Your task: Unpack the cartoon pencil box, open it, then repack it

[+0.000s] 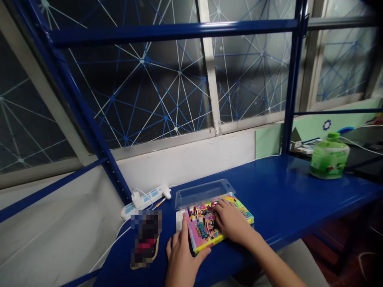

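Both hands rest on a colourful flat cardboard box [214, 225] on the blue metal counter [287, 195]: left hand [182, 259] at its near corner, right hand [231, 221] on top; a clear plastic lid [203, 192] lies just behind.
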A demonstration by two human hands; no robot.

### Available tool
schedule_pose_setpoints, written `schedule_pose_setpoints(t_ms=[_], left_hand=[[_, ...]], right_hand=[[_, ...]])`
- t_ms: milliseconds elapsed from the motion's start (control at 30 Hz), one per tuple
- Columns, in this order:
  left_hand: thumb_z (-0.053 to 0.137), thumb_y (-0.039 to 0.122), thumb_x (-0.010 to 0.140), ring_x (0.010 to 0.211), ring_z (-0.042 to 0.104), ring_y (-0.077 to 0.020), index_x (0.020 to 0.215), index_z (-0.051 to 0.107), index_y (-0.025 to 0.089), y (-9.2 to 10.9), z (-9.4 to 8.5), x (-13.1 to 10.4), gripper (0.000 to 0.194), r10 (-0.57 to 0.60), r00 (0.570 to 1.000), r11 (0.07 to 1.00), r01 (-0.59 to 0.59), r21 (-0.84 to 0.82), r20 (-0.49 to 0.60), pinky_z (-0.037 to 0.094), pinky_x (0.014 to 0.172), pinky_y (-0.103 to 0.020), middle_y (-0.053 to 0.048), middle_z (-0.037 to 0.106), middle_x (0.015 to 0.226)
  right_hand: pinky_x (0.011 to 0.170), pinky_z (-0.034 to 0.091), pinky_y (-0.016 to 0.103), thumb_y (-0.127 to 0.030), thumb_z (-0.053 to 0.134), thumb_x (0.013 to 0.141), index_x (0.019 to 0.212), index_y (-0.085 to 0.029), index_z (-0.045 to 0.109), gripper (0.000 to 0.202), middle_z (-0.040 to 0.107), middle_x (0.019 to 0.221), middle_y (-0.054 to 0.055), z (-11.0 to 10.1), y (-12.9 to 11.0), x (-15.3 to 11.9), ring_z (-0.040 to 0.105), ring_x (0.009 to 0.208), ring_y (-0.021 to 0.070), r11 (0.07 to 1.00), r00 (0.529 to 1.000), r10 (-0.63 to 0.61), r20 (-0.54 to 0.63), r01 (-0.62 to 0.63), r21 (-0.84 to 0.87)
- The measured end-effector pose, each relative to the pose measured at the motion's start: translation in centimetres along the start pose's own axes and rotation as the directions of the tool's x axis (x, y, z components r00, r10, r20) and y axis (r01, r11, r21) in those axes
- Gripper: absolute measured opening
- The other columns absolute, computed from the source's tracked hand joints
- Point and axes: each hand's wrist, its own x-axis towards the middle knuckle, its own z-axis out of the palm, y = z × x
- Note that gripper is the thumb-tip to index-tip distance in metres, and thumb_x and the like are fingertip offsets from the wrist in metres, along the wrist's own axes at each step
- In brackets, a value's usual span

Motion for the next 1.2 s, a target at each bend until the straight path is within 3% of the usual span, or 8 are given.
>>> schedule_pose_setpoints(t_ms=[167, 467, 667, 833, 1033, 1133, 1200], left_hand=[[0.073, 0.030, 0.074, 0.118, 0.054, -0.0286, 0.155, 0.022, 0.029, 0.3, -0.2, 0.1, 0.096, -0.002, 1.000, 1.000, 0.002, 0.009, -0.022, 0.025, 0.110, -0.044, -0.008, 0.063, 0.125], [0.071, 0.034, 0.079, 0.120, 0.053, -0.0285, 0.156, 0.017, 0.030, 0.1, -0.3, 0.1, 0.095, 0.009, 0.999, 0.999, -0.010, 0.033, 0.035, 0.021, 0.112, -0.047, -0.008, 0.062, 0.126], [0.071, 0.036, 0.078, 0.123, 0.053, -0.0308, 0.155, 0.019, 0.027, 0.5, -0.6, 0.2, 0.094, 0.003, 1.000, 0.999, -0.005, 0.040, 0.030, 0.020, 0.114, -0.051, -0.010, 0.063, 0.127], [0.072, 0.038, 0.077, 0.124, 0.055, -0.0321, 0.155, 0.019, 0.022, 0.0, 0.1, 0.1, 0.096, -0.015, 0.998, 0.998, 0.018, 0.056, -0.053, 0.022, 0.115, -0.055, -0.013, 0.062, 0.130], [0.066, 0.042, 0.082, 0.136, 0.045, -0.0326, 0.136, 0.049, 0.025, -1.7, 1.1, 0.1, 0.060, 0.123, 0.972, 0.991, -0.132, -0.031, -0.201, 0.036, 0.111, -0.053, -0.013, 0.052, 0.147], [0.053, 0.040, 0.089, 0.139, 0.044, -0.0281, 0.126, 0.059, 0.025, -2.2, 0.7, 0.1, 0.040, 0.139, 0.961, 0.953, -0.195, -0.231, -0.239, 0.037, 0.114, -0.048, -0.011, 0.049, 0.150], [0.046, 0.038, 0.091, 0.140, 0.044, -0.0261, 0.113, 0.066, 0.024, -2.7, 0.0, 0.1, 0.032, 0.130, 0.973, 0.904, -0.194, -0.381, -0.189, 0.034, 0.117, -0.046, -0.009, 0.048, 0.151]], right_hand=[[0.087, 0.042, 0.037, -0.038, 0.048, 0.100, 0.093, -0.019, 0.066, 0.026, 0.066, 0.100, 0.009, 0.1, -1.3, 1.1, 0.058, 0.096, 0.0263, 1.000, 1.000, 0.009, -0.002, -0.009, 0.014], [0.081, 0.041, 0.031, -0.021, 0.045, 0.100, 0.085, -0.020, 0.063, 0.023, 0.064, 0.093, 0.008, 1.6, -1.1, 1.4, 0.058, 0.092, 0.0224, 0.997, 0.997, 0.057, -0.054, -0.054, 0.058], [0.081, 0.041, 0.036, -0.021, 0.043, 0.100, 0.086, -0.020, 0.059, 0.021, 0.061, 0.091, 0.008, 1.2, -1.6, 1.6, 0.055, 0.088, 0.0244, 0.995, 0.980, 0.067, -0.188, -0.051, 0.090], [0.082, 0.043, 0.038, -0.022, 0.043, 0.099, 0.089, -0.021, 0.060, 0.020, 0.061, 0.090, 0.008, 0.5, -1.9, 1.2, 0.054, 0.087, 0.0240, 0.987, 0.949, 0.040, -0.313, 0.011, 0.158], [0.094, 0.041, 0.045, -0.024, 0.039, 0.100, 0.097, -0.023, 0.060, 0.021, 0.067, 0.089, 0.006, -1.2, -0.7, -1.7, 0.060, 0.087, 0.0222, 0.967, 0.884, 0.020, -0.466, 0.101, 0.234], [0.087, 0.046, 0.043, -0.031, 0.044, 0.100, 0.097, -0.024, 0.062, 0.020, 0.071, 0.090, 0.007, -2.1, 1.6, -3.4, 0.064, 0.086, 0.0239, 0.926, 0.854, 0.170, -0.491, 0.032, 0.376], [0.076, 0.050, 0.037, -0.041, 0.045, 0.100, 0.095, -0.024, 0.064, 0.025, 0.071, 0.085, 0.007, -2.6, 3.5, -4.5, 0.065, 0.080, 0.0235, 0.856, 0.865, 0.300, -0.401, -0.058, 0.514]])
